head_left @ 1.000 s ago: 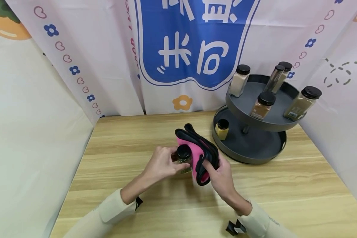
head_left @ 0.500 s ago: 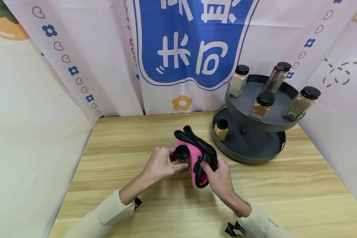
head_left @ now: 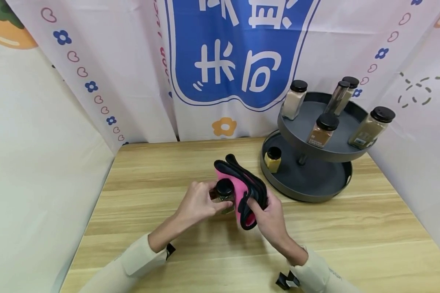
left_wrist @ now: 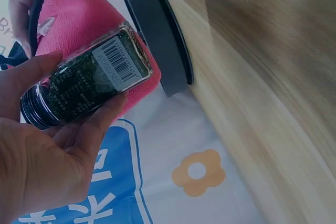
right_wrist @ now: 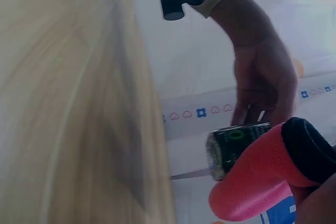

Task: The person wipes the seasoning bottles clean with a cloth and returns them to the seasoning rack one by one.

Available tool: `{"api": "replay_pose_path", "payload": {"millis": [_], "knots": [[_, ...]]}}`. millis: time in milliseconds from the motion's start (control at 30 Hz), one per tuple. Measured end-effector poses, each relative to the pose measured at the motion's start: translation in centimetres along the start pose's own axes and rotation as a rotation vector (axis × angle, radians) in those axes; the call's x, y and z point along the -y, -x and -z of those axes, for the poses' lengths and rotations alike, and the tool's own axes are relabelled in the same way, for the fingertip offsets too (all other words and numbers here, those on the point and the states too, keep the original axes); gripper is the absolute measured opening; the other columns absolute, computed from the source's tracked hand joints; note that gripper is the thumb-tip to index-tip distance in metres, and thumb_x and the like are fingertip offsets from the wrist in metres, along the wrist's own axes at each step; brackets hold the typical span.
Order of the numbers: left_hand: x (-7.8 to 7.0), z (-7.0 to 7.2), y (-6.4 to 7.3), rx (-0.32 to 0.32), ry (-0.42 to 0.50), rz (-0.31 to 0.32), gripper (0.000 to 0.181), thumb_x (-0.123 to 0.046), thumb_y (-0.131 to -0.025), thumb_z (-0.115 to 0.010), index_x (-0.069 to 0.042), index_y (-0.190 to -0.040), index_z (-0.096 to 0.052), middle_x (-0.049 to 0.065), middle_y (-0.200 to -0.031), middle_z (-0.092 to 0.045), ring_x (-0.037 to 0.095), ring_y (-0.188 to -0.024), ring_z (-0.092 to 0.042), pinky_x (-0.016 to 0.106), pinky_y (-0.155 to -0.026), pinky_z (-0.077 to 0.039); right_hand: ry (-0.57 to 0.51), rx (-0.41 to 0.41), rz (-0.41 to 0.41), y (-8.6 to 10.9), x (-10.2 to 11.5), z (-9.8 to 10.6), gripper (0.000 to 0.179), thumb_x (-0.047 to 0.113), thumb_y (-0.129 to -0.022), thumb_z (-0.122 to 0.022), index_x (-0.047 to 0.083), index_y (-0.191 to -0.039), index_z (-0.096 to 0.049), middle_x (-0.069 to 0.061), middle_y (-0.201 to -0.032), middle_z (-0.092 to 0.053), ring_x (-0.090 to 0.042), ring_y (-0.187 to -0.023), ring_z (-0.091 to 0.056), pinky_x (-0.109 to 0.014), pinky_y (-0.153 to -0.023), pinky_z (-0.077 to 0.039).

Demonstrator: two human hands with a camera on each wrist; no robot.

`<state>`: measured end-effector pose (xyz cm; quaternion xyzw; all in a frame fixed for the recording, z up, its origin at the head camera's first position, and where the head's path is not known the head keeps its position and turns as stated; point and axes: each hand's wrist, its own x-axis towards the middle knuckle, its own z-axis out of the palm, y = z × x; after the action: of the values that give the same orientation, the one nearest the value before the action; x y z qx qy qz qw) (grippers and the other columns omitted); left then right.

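Above the table, my left hand (head_left: 198, 201) grips a glass spice jar (left_wrist: 94, 77) with a black lid, dark green flakes and a barcode label. Beside it, my right hand (head_left: 275, 213) holds a folded pink cloth (left_wrist: 79, 9) with black edging. In the head view the cloth touches the jar's right side; in the left wrist view it lies behind the jar. The right wrist view shows the jar's base and the pink cloth's rounded fold, while most of my right hand is out of frame there.
A two-tier dark grey turntable rack (head_left: 308, 193) stands at the table's back right. Several spice jars are on its upper tier, including a brown one (head_left: 323, 130). A yellow jar (head_left: 273, 160) sits on the lower tier. A printed curtain (head_left: 143, 101) hangs behind the wooden table (head_left: 150, 167).
Jar, cloth and both hands have shifted very slightly left in the head view since a second ago. Both grips stay the same.
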<state>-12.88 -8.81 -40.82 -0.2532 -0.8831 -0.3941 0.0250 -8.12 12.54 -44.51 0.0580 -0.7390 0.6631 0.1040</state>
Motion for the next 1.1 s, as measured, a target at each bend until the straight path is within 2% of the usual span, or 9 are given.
{"api": "replay_pose_path", "payload": {"millis": [100, 233, 400, 500, 733, 800, 967, 1033, 1100], "knots": [[-0.1, 0.2, 0.0, -0.009, 0.011, 0.002, 0.047, -0.020, -0.080, -0.094, 0.003, -0.117, -0.076, 0.007, -0.076, -0.074, -0.003, -0.049, -0.027, 0.018, -0.047, -0.031, 0.035, 0.027, -0.027, 0.1, -0.4, -0.2, 0.024, -0.001, -0.098, -0.068, 0.000, -0.122, -0.068, -0.016, -0.106, -0.075, -0.011, -0.089, -0.071, -0.026, -0.075, -0.059], [-0.2, 0.3, 0.1, -0.012, 0.005, 0.003, 0.047, -0.020, -0.079, -0.095, 0.004, -0.114, -0.076, 0.007, -0.076, -0.074, -0.004, -0.049, -0.030, 0.017, -0.047, -0.032, 0.079, 0.071, -0.091, 0.0, -0.9, -0.3, 0.021, 0.005, -0.099, -0.072, 0.005, -0.120, -0.070, -0.012, -0.108, -0.076, -0.010, -0.091, -0.071, -0.025, -0.077, -0.058], [0.0, 0.3, 0.2, 0.001, -0.019, 0.016, 0.041, -0.019, -0.079, -0.095, 0.001, -0.110, -0.078, 0.004, -0.080, -0.076, -0.002, -0.054, -0.033, 0.017, -0.052, -0.035, 0.015, 0.038, -0.019, 0.1, -0.2, -0.2, 0.026, 0.003, -0.099, -0.070, 0.003, -0.125, -0.069, -0.014, -0.111, -0.075, -0.013, -0.095, -0.071, -0.026, -0.080, -0.059], [0.1, 0.2, 0.2, 0.002, -0.030, 0.023, 0.042, -0.021, -0.079, -0.095, 0.000, -0.110, -0.078, 0.004, -0.078, -0.074, -0.001, -0.053, -0.030, 0.018, -0.050, -0.033, 0.003, 0.012, 0.014, 0.2, -0.1, -0.3, 0.025, -0.003, -0.096, -0.068, 0.000, -0.121, -0.068, -0.016, -0.106, -0.074, -0.015, -0.091, -0.071, -0.026, -0.077, -0.059], [0.0, 0.5, 0.2, -0.007, -0.011, 0.026, 0.047, -0.020, -0.079, -0.095, 0.002, -0.117, -0.077, 0.004, -0.072, -0.071, -0.002, -0.051, -0.028, 0.018, -0.047, -0.029, 0.097, 0.088, -0.110, 0.2, -0.9, -0.4, 0.021, 0.006, -0.099, -0.072, 0.006, -0.120, -0.070, -0.011, -0.109, -0.077, -0.010, -0.093, -0.071, -0.025, -0.078, -0.058], [0.1, 0.5, 0.2, -0.005, -0.015, 0.022, 0.046, -0.020, -0.079, -0.095, 0.002, -0.115, -0.077, 0.006, -0.076, -0.074, -0.002, -0.051, -0.031, 0.018, -0.048, -0.032, 0.074, 0.084, -0.086, 0.1, -0.6, -0.3, 0.025, 0.006, -0.100, -0.071, 0.005, -0.125, -0.069, -0.012, -0.113, -0.076, -0.012, -0.096, -0.072, -0.026, -0.080, -0.059], [0.3, 0.3, 0.1, -0.010, -0.021, 0.014, 0.040, -0.020, -0.078, -0.095, 0.001, -0.107, -0.078, 0.010, -0.086, -0.079, 0.000, -0.057, -0.044, 0.018, -0.054, -0.042, 0.004, 0.023, 0.044, -0.1, 0.4, -0.1, 0.029, 0.000, -0.099, -0.066, 0.000, -0.128, -0.067, -0.018, -0.109, -0.076, -0.013, -0.091, -0.071, -0.026, -0.078, -0.059], [0.3, 0.3, 0.1, -0.013, -0.014, 0.015, 0.040, -0.021, -0.079, -0.095, 0.001, -0.107, -0.078, 0.009, -0.085, -0.078, 0.000, -0.057, -0.043, 0.018, -0.053, -0.041, -0.009, 0.019, 0.052, -0.1, 0.2, -0.2, 0.027, -0.001, -0.099, -0.066, -0.001, -0.126, -0.066, -0.018, -0.106, -0.076, -0.012, -0.089, -0.071, -0.026, -0.077, -0.059], [0.2, 0.3, 0.1, -0.015, -0.009, 0.016, 0.043, -0.021, -0.079, -0.095, 0.001, -0.112, -0.077, 0.009, -0.083, -0.078, 0.000, -0.054, -0.040, 0.018, -0.051, -0.038, 0.017, 0.026, 0.021, -0.1, -0.3, -0.3, 0.025, 0.001, -0.100, -0.067, 0.001, -0.125, -0.067, -0.016, -0.107, -0.076, -0.010, -0.091, -0.070, -0.025, -0.078, -0.058]]}}
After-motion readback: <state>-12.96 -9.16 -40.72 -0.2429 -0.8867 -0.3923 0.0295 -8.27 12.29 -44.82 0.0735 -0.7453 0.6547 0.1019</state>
